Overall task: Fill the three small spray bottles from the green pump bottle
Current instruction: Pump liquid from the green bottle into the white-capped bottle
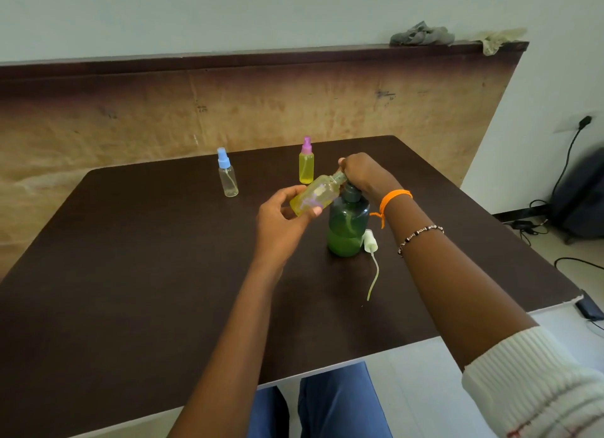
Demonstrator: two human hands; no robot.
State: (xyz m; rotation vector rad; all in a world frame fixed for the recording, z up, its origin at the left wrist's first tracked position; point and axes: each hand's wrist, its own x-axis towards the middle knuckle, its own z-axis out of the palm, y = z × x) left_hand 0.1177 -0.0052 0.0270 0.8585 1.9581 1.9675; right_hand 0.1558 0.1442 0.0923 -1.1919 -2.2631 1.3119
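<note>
Three small spray bottles are in view. One, capless and yellow-filled (315, 198), is tilted in the left hand (283, 216), fingers curled round its body, neck against the spout of the green pump bottle (348, 226). Right hand (362, 173) rests on the pump head, fingers bent over it. A white sprayer cap (370, 241) with tube lies just beside the green bottle's base. Blue-capped bottle (227, 177) and purple-capped bottle (306, 163) stand upright farther back on the bench (130, 274), apart from both hands.

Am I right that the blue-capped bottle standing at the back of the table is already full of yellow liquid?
Not quite: the head view shows the blue-capped bottle clear and apparently empty. It is the pink-capped bottle beside it that holds yellow liquid.
</note>
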